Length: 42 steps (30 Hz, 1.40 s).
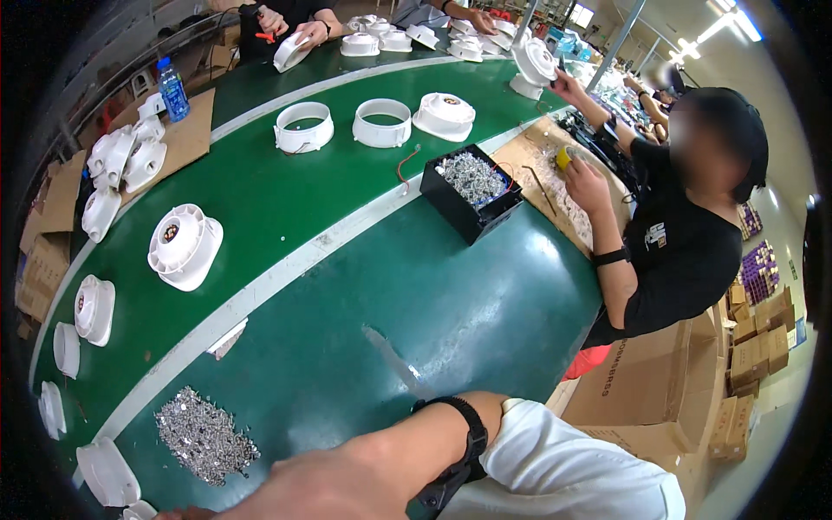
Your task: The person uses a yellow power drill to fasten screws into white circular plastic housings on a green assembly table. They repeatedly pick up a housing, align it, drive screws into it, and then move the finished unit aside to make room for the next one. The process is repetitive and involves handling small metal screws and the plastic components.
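Note:
My right arm reaches in from the lower right, in a white sleeve with a black strap around it, and slants to the lower left. My right hand (299,487) is blurred at the bottom edge; its fingers are cut off, so what they hold cannot be seen. My left hand does not show. Closest to the right hand is a loose pile of small silver screws (206,436) on the green table (347,299). Left of the pile stands a white plastic housing (107,472), with part of another white piece (139,510) at the bottom edge.
A green belt (260,230) curves past, carrying white housings (185,246) and rings (304,127). A black bin (472,204) of small metal parts sits beside a co-worker (685,225), who holds a housing and a yellow object. Cartons (650,381) stand right; a bottle (172,91) stands far left.

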Tool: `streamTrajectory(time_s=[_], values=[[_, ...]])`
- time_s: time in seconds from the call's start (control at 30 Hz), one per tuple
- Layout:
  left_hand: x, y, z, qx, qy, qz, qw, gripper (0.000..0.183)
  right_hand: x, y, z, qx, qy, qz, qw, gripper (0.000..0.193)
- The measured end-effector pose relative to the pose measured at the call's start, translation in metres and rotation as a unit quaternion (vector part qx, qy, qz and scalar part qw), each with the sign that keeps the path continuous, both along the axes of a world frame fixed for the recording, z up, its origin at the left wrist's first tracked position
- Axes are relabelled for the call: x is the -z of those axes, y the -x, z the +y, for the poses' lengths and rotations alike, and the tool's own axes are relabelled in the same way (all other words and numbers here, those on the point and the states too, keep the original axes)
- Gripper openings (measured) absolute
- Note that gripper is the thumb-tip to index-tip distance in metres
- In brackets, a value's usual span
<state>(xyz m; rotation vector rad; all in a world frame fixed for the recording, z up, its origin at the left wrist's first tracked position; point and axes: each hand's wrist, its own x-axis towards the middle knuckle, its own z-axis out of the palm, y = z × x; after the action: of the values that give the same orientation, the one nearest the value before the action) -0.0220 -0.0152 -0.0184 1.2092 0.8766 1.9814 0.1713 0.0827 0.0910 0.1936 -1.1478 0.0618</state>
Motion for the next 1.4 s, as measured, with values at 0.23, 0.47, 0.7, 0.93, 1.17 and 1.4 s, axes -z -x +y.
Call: streamTrajectory(time_s=[0.23,0.47,0.7,0.93,1.17,1.4], values=[[-0.001,-0.020,0.013,-0.357,0.011,-0.063,0.932,0.061,0.023,-0.001,0.007,0.022,0.130,-0.370,0.920,0.016],[-0.019,-0.014,-0.004,-0.038,0.067,0.055,0.996,0.067,0.058,-0.001,0.029,-0.002,0.366,-0.763,0.532,0.019],[-0.021,-0.014,-0.003,-0.021,0.069,0.054,0.996,0.066,0.099,0.018,0.063,0.060,0.448,-0.772,0.447,0.023],[-0.021,-0.018,-0.004,-0.034,0.093,0.054,0.994,0.068,0.104,0.020,0.064,0.092,0.431,-0.797,0.414,0.019],[-0.020,-0.016,-0.004,-0.016,0.099,0.042,0.994,0.067,0.113,0.024,0.066,0.084,0.440,-0.793,0.414,0.016],[-0.025,-0.022,-0.004,-0.034,0.095,0.044,0.994,0.066,0.109,0.020,0.064,0.088,0.431,-0.792,0.424,0.014]])
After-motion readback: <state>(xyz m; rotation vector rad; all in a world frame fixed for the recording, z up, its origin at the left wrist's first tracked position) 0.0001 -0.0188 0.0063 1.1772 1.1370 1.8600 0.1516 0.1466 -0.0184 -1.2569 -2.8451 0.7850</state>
